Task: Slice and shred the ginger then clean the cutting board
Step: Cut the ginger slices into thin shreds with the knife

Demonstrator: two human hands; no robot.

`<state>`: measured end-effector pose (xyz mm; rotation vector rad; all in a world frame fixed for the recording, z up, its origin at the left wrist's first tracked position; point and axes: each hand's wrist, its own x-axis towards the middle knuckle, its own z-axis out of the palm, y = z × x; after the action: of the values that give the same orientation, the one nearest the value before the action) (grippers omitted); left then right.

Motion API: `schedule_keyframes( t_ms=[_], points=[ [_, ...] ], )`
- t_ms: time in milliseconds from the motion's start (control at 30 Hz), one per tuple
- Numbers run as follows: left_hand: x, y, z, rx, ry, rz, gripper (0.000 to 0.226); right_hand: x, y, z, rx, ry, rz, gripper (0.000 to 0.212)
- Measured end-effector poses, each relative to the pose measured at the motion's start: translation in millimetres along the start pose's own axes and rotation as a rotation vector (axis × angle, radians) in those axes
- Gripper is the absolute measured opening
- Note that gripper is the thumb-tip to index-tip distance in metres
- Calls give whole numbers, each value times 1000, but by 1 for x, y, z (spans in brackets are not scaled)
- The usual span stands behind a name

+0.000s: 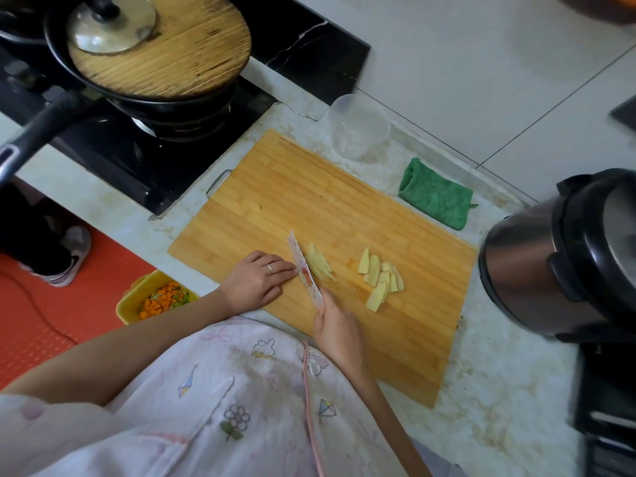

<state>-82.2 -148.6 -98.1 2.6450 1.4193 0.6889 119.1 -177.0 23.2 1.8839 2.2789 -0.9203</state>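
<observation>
**GINGER SHREDDING: STATUS AT THE BOARD**

Grips the knife (305, 270) by its handle with the right hand (335, 325), curled firmly round it at lower centre of the frame. Holds the blade on edge, tip pointing toward the upper left.

Lays the left hand (260, 282) flat on the cutting board (344, 215), just left of the blade, with straight fingers reaching the blade's flat side. Clasps nothing visible. Probably set there to steady and guide the cut from behind the edge. Cannot tell whether any ginger sits beneath those fingertips.

Locates the ginger in two groups, both on the board at centre frame:
- fine shreds (320, 266), touching the right side of the blade;
- uncut slices (380, 277), overlapping in a loose pile further right, apart from the shreds.

Separated, most likely, to stop finished and waiting stock from mixing.

Judged as mid-shredding: slicing apparently done, slice pile not yet shredded, cleaning not begun.

Apparently stationed for the cleaning stage: a folded green cloth (435, 197) just off the board's upper right edge. Nearby, beyond the board's top corner, a clear plastic tub (358, 125).

Also present: a yellow container of diced carrot (156, 299) at lower left and a steel cooker (537, 263) at the right edge.

Caution: mind the left fingertips beside the blade.
</observation>
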Motion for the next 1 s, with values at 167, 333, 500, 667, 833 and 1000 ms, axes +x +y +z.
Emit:
schedule_keyframes(
  t_ms=[167, 333, 500, 667, 833, 1000],
  points=[
    [-1, 0, 1, -7, 4, -2, 36, 1, 1, 0, -1, 6, 14, 37],
    [-1, 0, 1, -8, 5, -2, 36, 1, 1, -1, 8, -5, 15, 37],
    [0, 0, 1, -8, 11, -2, 35, 1, 0, -1, -7, -6, 12, 36],
    [-1, 1, 1, -10, 5, -5, 35, 0, -2, -2, -5, -16, 9, 36],
    [-1, 1, 1, -22, 14, -16, 34, -2, -4, -3, 15, -12, 13, 38],
    [-1, 1, 1, -33, 24, -21, 33, 0, -5, -1, -10, -5, 11, 37]
  ],
)
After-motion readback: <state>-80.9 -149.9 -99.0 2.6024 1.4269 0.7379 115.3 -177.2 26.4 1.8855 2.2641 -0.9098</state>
